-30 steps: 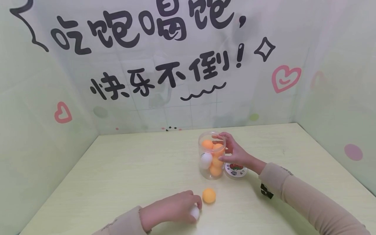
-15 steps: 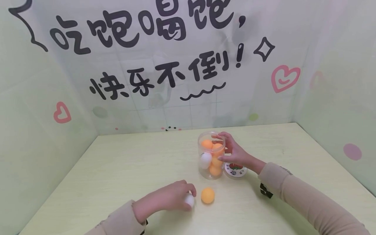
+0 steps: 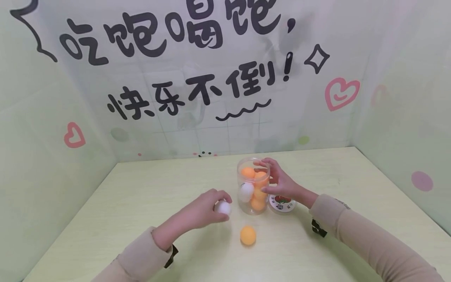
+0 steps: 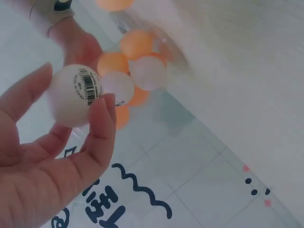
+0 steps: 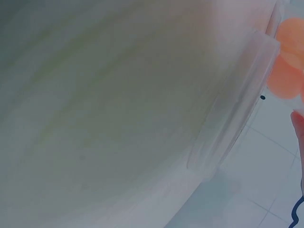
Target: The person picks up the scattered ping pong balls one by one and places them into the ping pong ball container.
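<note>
A white ping-pong ball is pinched between the fingers and thumb of my left hand, raised over the table just left of the jar. The left wrist view shows a printed barcode on this ball. My right hand grips the clear plastic jar around its right side, with its far fingers behind the wall. The jar stands upright and uncapped, with several orange and white ping-pong balls inside. In front of it, a lone orange ping-pong ball lies on the table.
A white printed lid lies flat right of the jar, partly under the right hand; its edge shows large in the right wrist view. Printed curtain walls enclose the pale table at the back and both sides.
My left hand has lifted the white ball off the table and carried it back, up to the jar's left side. The right hand and the jar have stayed put.
</note>
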`<move>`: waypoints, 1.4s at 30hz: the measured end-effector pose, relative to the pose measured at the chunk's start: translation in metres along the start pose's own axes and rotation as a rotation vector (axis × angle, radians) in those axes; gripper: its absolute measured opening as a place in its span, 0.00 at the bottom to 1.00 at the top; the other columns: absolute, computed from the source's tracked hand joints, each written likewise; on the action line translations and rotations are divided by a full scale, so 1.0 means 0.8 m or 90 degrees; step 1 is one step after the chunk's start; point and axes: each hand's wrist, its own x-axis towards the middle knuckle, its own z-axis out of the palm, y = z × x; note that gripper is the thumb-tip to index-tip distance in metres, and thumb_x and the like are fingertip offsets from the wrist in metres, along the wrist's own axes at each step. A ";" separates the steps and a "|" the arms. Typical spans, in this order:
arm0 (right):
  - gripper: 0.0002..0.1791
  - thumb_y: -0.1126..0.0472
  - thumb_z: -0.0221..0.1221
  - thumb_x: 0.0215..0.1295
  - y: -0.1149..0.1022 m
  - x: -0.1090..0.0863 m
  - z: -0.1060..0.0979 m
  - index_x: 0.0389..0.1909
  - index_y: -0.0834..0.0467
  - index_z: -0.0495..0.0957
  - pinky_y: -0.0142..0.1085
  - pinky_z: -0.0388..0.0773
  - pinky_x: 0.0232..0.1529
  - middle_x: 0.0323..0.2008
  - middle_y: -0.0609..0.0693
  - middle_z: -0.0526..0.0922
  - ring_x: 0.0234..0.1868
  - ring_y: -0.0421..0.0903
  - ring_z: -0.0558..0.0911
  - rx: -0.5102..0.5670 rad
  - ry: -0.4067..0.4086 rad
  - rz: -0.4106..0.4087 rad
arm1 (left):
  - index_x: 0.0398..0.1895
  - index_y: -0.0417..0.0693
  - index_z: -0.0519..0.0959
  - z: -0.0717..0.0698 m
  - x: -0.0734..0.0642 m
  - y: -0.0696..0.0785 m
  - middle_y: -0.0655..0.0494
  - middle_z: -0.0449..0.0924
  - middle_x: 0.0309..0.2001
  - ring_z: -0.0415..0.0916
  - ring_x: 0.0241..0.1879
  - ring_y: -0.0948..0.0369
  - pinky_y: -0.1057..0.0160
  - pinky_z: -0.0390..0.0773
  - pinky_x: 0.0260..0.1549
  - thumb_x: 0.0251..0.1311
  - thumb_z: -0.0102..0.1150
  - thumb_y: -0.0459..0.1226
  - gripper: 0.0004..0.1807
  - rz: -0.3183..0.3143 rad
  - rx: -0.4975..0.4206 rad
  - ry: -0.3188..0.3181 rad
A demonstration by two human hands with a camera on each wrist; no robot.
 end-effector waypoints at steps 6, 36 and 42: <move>0.39 0.67 0.61 0.54 0.002 0.001 -0.004 0.61 0.60 0.46 0.56 0.69 0.54 0.66 0.65 0.54 0.64 0.56 0.63 0.000 -0.001 0.002 | 0.46 0.44 0.75 -0.015 0.013 0.016 0.52 0.72 0.39 0.67 0.34 0.58 0.63 0.73 0.31 0.50 0.64 0.34 0.17 -0.003 -0.024 0.072; 0.39 0.67 0.60 0.55 0.006 0.005 -0.010 0.61 0.58 0.46 0.56 0.69 0.54 0.66 0.66 0.53 0.63 0.63 0.60 0.018 -0.016 0.007 | 0.51 0.43 0.73 -0.029 0.076 0.050 0.49 0.72 0.49 0.70 0.41 0.56 0.63 0.76 0.36 0.54 0.60 0.34 0.20 0.103 -0.112 0.331; 0.38 0.67 0.60 0.56 0.008 0.004 -0.011 0.61 0.55 0.47 0.43 0.72 0.54 0.66 0.68 0.52 0.63 0.51 0.65 0.027 -0.019 -0.009 | 0.50 0.43 0.74 -0.025 0.083 0.056 0.49 0.73 0.49 0.69 0.43 0.56 0.61 0.75 0.39 0.53 0.61 0.34 0.19 0.121 -0.110 0.319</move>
